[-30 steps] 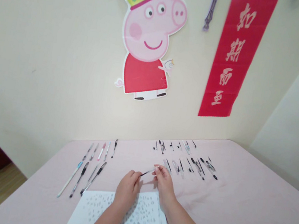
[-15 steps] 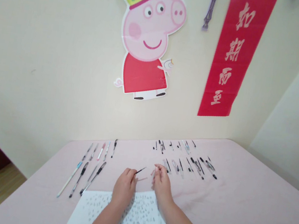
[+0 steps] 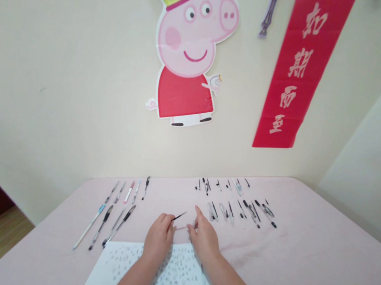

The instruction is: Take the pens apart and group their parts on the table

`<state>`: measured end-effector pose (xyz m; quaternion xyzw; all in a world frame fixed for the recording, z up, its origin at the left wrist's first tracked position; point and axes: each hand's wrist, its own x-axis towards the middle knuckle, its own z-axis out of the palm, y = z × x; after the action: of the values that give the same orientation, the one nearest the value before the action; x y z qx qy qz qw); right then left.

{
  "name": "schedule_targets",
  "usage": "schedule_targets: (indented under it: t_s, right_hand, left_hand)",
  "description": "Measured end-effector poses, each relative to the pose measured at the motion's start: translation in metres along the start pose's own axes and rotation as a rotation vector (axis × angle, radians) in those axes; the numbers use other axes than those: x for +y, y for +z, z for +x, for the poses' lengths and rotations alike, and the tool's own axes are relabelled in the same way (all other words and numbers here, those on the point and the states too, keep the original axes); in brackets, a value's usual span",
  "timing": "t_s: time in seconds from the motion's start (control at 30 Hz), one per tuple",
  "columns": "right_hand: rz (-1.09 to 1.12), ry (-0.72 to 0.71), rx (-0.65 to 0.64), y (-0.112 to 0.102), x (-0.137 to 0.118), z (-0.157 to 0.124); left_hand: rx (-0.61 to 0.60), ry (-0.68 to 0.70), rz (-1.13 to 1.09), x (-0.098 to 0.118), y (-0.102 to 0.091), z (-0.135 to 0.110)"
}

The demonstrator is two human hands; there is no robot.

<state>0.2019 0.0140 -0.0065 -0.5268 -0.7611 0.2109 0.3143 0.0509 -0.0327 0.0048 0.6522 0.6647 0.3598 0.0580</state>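
My left hand (image 3: 159, 237) is closed round a thin black pen refill (image 3: 179, 216) whose tip points up and to the right. My right hand (image 3: 203, 235) is beside it, fingers pinched on a small clear pen part that I cannot make out well, with the forefinger stretched up. Both hands hover over the pink table (image 3: 300, 270), just beyond a white sheet of paper (image 3: 158, 284) covered with small written marks.
Several whole pens (image 3: 115, 210) lie in rows at the left. Several taken-apart pen pieces (image 3: 238, 205) lie in rows at the right back. A cartoon pig cut-out (image 3: 190, 49) and a red banner (image 3: 299, 68) hang on the wall.
The hands have drawn apart: the refill stays in the left hand, and the right hand has pulled away from it and dropped slightly towards the table.
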Motion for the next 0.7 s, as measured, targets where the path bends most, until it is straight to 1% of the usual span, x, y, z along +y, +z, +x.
schedule_targets:
  t_s: [0.17, 0.27, 0.37, 0.47, 0.6, 0.7]
  right_hand:
    - [-0.119, -0.039, 0.024, 0.0, -0.002, -0.0005]
    - [-0.079, -0.081, 0.083, 0.0012, -0.0017, -0.0007]
    - [0.084, -0.181, 0.144, 0.001, -0.0011, 0.0003]
    - [0.279, -0.24, 0.16, 0.0015, -0.0007, 0.0022]
    - [0.494, -0.181, 0.16, 0.0053, 0.0009, 0.0054]
    - [0.603, -0.13, 0.182, 0.0081, 0.0031, 0.0077]
  left_hand:
    - [-0.005, 0.012, -0.009, -0.0004, 0.0008, 0.0]
    - [0.003, 0.027, -0.011, -0.0012, 0.0013, -0.0002]
    - [0.0, 0.042, -0.012, -0.0019, 0.0012, -0.0005]
    - [-0.023, 0.067, -0.021, -0.0019, 0.0009, -0.0006]
    - [-0.06, 0.094, -0.04, -0.0004, 0.0004, -0.0006]
    - [-0.074, 0.105, -0.053, 0.0013, 0.0001, -0.0004]
